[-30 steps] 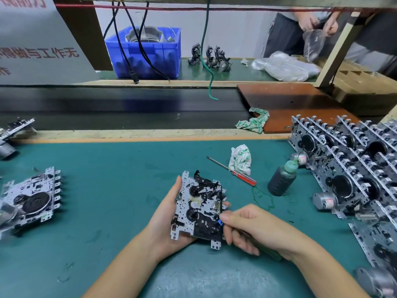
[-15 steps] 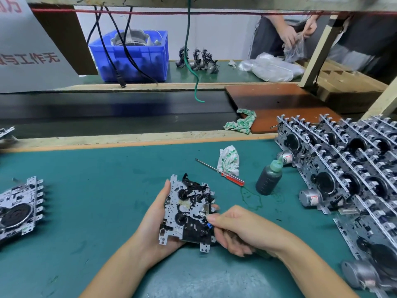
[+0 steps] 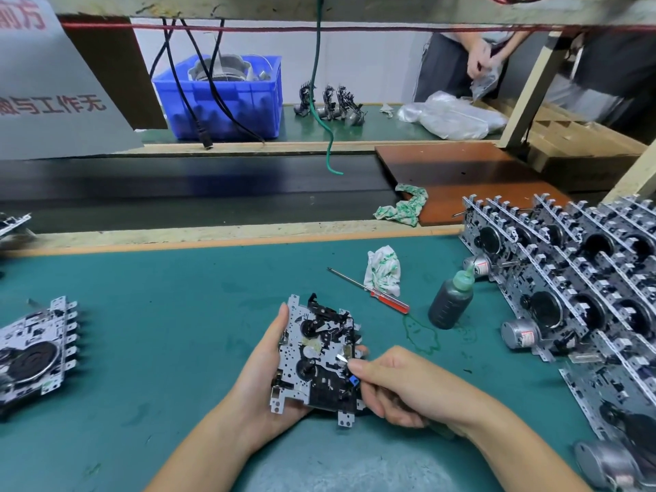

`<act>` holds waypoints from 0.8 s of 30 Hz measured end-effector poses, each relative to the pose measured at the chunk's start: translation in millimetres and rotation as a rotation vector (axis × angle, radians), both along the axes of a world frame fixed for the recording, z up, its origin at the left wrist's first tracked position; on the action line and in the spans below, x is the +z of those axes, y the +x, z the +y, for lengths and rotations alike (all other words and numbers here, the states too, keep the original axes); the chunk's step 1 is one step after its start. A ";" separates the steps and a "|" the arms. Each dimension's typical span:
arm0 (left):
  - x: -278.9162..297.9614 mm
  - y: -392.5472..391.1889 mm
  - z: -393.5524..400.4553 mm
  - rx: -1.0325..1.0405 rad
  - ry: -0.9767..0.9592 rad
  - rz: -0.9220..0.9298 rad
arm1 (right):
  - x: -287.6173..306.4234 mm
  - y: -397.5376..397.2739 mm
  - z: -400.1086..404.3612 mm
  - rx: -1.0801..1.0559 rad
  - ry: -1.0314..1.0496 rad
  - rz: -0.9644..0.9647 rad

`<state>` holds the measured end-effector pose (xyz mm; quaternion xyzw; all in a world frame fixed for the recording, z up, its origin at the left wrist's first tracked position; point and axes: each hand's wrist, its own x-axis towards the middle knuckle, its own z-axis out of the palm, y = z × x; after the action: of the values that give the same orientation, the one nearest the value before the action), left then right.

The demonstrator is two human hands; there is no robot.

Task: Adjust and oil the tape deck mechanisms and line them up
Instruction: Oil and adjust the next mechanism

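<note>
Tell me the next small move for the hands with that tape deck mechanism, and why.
Probably keep working the small tool's tip at the same spot. The left hand cradles the tape deck mechanism from beneath, and the right hand pinches a small tool whose tip rests on its right edge. The oil bottle stands untouched, so oiling seems to come afterwards.

Counted relative to the oil bottle [image 3: 450,302], 1 present: 1 screwdriver [image 3: 369,288] left of it, 2 rags [image 3: 384,265] behind-left, 1 blue bin [image 3: 227,101] far behind. Deck mechanisms at right overlap; count indeterminate.
</note>
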<state>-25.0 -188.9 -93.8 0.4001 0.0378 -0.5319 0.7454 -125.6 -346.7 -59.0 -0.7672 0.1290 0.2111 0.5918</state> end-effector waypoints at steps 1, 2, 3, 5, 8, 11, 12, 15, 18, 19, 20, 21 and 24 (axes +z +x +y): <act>0.0 0.0 -0.2 -0.001 0.004 -0.004 | -0.2 0.0 -0.4 0.005 -0.001 -0.002; 0.1 0.0 -0.3 0.000 0.007 -0.006 | -0.2 0.2 -0.7 0.012 -0.001 -0.003; 0.3 0.1 -0.3 0.001 0.009 -0.007 | -0.1 0.5 -1.2 0.019 -0.002 -0.003; 0.2 0.2 -0.6 0.005 0.012 -0.004 | 0.0 0.9 -2.0 0.028 -0.004 -0.002; 0.1 0.0 -0.9 0.007 0.017 -0.009 | 0.6 0.9 -3.1 0.039 0.004 0.006; 0.5 0.1 -1.3 0.009 0.023 -0.017 | 0.3 0.0 -3.9 0.055 0.029 0.014; 0.5 0.2 -1.4 0.007 0.026 -0.016 | 0.0 0.1 -3.8 0.054 0.032 0.015; -0.1 0.6 -1.2 -0.003 0.029 -0.021 | -0.9 -0.1 -3.1 0.032 0.045 0.020; -0.2 0.6 -1.0 -0.008 0.028 -0.020 | -1.3 -0.6 -2.7 0.022 0.048 0.026; -0.1 0.6 -0.9 -0.008 0.028 -0.019 | -1.4 -0.6 -2.6 0.020 0.053 0.028; 0.0 0.5 -1.1 -0.007 0.031 -0.019 | -1.4 -0.5 -2.4 0.018 0.058 0.030; 0.0 0.6 -1.3 -0.005 0.034 -0.020 | -1.7 -0.5 -2.1 0.016 0.061 0.029; -0.1 0.9 -1.7 -0.001 0.044 -0.022 | -2.8 -0.1 -1.9 -0.004 0.047 0.006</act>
<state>-24.1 -190.6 -93.9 0.4221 0.0411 -0.5271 0.7364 -125.7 -348.6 -61.8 -0.7523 0.1273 0.2152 0.6095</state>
